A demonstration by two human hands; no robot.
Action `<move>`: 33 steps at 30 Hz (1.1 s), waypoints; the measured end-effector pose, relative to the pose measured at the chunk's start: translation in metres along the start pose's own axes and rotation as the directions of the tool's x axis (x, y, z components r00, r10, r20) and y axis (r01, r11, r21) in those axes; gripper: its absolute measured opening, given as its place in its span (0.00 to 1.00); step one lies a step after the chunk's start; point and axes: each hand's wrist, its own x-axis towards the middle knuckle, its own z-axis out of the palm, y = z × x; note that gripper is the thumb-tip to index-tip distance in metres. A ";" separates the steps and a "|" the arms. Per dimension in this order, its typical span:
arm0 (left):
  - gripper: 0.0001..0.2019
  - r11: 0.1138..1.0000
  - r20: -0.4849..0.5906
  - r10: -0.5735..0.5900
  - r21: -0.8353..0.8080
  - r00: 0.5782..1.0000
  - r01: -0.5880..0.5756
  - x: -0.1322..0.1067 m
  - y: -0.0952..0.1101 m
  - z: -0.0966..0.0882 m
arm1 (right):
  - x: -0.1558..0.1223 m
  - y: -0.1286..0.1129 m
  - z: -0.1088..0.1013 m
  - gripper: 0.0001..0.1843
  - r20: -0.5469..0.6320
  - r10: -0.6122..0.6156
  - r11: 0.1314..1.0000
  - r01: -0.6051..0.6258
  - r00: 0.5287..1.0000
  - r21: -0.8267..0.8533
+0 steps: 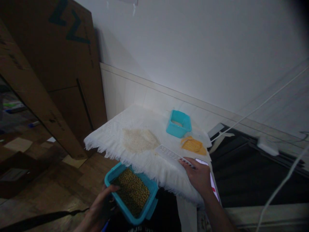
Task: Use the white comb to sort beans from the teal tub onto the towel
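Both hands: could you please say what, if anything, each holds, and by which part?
Left hand: the lower blue bin, by its left rim. Right hand: the slotted strip, by its right end.

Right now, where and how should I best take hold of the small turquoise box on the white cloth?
I would pinch the near rim of the small turquoise box, coming from the near side and above: it stands upright with an open top, its far side close to the wall. Your right hand would probably need to release the white tool.
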 end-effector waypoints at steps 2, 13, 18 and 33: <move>0.27 1.000 -0.020 0.010 -0.003 1.000 -0.010 -0.005 0.001 0.004 | -0.003 -0.001 -0.002 0.22 0.002 -0.005 1.000 0.005 1.000 0.007; 0.27 0.999 -0.123 0.035 -0.002 0.992 -0.035 -0.004 -0.001 0.012 | -0.014 -0.010 -0.009 0.26 -0.019 -0.115 0.993 0.115 0.993 -0.002; 0.26 0.998 -0.075 0.057 0.001 0.996 -0.057 -0.008 -0.001 0.013 | -0.016 -0.014 -0.008 0.24 0.028 -0.144 0.990 0.144 0.989 0.008; 0.26 0.999 -0.053 0.024 -0.040 0.998 -0.026 -0.006 0.001 0.009 | -0.028 -0.029 -0.011 0.20 0.089 -0.290 0.957 0.287 0.953 0.043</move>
